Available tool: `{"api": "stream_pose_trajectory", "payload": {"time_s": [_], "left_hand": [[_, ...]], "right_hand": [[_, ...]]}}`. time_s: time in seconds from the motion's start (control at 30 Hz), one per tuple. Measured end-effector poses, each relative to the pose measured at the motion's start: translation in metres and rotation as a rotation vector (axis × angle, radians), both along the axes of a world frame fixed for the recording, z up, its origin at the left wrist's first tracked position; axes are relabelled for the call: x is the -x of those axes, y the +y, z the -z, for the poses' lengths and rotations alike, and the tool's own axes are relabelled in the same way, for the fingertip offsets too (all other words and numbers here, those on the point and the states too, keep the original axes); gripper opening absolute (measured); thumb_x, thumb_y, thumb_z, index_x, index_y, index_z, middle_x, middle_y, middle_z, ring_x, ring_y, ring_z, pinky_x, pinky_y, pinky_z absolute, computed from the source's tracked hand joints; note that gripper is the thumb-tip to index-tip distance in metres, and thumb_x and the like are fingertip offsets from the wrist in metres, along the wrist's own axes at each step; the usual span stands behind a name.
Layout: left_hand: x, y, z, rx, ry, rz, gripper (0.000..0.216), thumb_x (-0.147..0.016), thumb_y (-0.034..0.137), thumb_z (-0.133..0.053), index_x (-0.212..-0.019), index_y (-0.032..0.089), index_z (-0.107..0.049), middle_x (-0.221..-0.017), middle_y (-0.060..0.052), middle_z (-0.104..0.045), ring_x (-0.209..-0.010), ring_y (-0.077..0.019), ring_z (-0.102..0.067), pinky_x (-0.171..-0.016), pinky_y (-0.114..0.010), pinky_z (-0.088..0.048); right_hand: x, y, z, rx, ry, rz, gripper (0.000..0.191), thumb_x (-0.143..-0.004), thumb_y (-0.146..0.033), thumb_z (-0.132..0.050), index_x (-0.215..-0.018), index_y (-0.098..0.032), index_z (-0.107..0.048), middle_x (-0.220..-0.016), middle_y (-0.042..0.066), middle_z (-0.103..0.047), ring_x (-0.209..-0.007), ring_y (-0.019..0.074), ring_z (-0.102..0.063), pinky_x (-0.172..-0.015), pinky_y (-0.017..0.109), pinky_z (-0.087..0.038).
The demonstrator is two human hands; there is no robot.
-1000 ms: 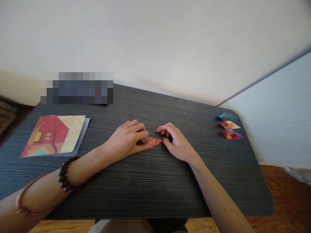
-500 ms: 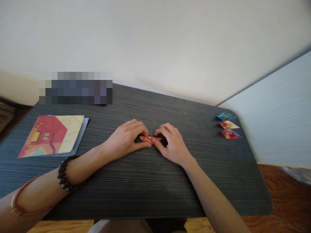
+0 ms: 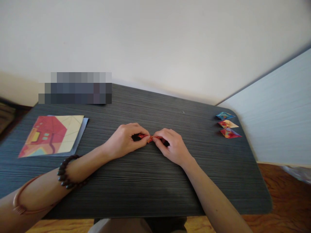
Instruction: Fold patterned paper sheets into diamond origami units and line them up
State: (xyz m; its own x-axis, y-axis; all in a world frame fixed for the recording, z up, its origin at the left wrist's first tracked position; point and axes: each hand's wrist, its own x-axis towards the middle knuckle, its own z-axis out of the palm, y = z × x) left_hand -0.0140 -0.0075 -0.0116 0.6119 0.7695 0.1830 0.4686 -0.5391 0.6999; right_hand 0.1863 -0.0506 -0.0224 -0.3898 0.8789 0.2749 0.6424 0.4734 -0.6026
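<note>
A small red and orange piece of folded paper (image 3: 150, 138) is pinched between both hands over the middle of the table. My left hand (image 3: 128, 137) grips its left part between thumb and fingers. On the other side, my right hand (image 3: 171, 144) pinches the right part the same way. The fingertips of the two hands nearly meet and hide much of the paper. A dark beaded bracelet (image 3: 63, 173) and a copper-coloured bangle (image 3: 19, 207) circle the left arm.
Several patterned paper sheets (image 3: 51, 134) lie stacked at the left. Three folded paper pieces, one blue (image 3: 225, 116), one cream and orange (image 3: 228, 124), one red (image 3: 230, 133), stand in a column near the right edge of the dark table (image 3: 145, 191). A blurred-out object (image 3: 75, 92) sits at the back left.
Both hands have closed onto the folded paper: the fingertips that stood a little apart above it now press against the thumbs. The paper looks narrower and more covered.
</note>
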Motion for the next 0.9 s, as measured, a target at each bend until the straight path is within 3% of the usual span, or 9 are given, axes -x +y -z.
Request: {"api": "stream_pose_trajectory", "payload": {"time_s": [0.33, 0.5, 0.63, 0.8, 0.9], "left_hand": [[0.000, -0.001, 0.001, -0.076, 0.029, -0.081, 0.019, -0.079, 0.022, -0.056, -0.084, 0.024, -0.073, -0.081, 0.004, -0.074, -0.073, -0.0144, -0.066, -0.078, -0.029, -0.050], [0.005, 0.005, -0.001, -0.025, 0.030, 0.057, 0.026, -0.080, 0.018, -0.051, -0.093, 0.025, -0.072, -0.086, 0.005, -0.074, -0.077, -0.0133, -0.066, -0.081, -0.028, -0.049], [0.013, 0.012, 0.000, 0.001, 0.059, 0.173, 0.034, -0.079, 0.015, -0.048, -0.103, 0.026, -0.070, -0.086, 0.004, -0.074, -0.077, -0.0130, -0.064, -0.074, -0.024, -0.049], [0.016, 0.014, -0.003, 0.048, 0.073, 0.215, 0.035, -0.082, 0.015, -0.047, -0.110, 0.024, -0.066, -0.090, 0.001, -0.073, -0.079, -0.0131, -0.063, -0.071, -0.023, -0.048], [0.010, 0.010, -0.006, 0.069, 0.074, 0.195, 0.029, -0.083, 0.024, -0.053, -0.109, 0.023, -0.066, -0.093, 0.000, -0.072, -0.078, -0.0136, -0.063, -0.071, -0.024, -0.047]], "right_hand": [[-0.002, -0.001, 0.002, -0.034, -0.029, 0.026, 0.017, -0.094, -0.026, -0.046, -0.092, -0.019, -0.061, -0.083, 0.002, -0.066, -0.072, 0.0125, -0.055, -0.071, 0.029, -0.038], [-0.004, 0.000, -0.001, 0.011, 0.022, 0.030, 0.018, -0.093, -0.027, -0.047, -0.089, -0.020, -0.062, -0.079, 0.001, -0.065, -0.069, 0.0120, -0.054, -0.069, 0.028, -0.038], [-0.005, 0.000, -0.003, 0.073, 0.066, 0.034, 0.018, -0.092, -0.029, -0.049, -0.087, -0.020, -0.063, -0.074, 0.000, -0.063, -0.063, 0.0115, -0.052, -0.067, 0.027, -0.039], [-0.005, 0.001, -0.005, 0.116, 0.086, 0.056, 0.016, -0.091, -0.028, -0.051, -0.084, -0.020, -0.064, -0.071, -0.001, -0.063, -0.062, 0.0108, -0.052, -0.066, 0.027, -0.039], [-0.004, 0.001, -0.004, 0.127, 0.106, 0.092, 0.017, -0.090, -0.030, -0.052, -0.082, -0.020, -0.064, -0.069, -0.001, -0.063, -0.060, 0.0107, -0.052, -0.064, 0.026, -0.039]]}}
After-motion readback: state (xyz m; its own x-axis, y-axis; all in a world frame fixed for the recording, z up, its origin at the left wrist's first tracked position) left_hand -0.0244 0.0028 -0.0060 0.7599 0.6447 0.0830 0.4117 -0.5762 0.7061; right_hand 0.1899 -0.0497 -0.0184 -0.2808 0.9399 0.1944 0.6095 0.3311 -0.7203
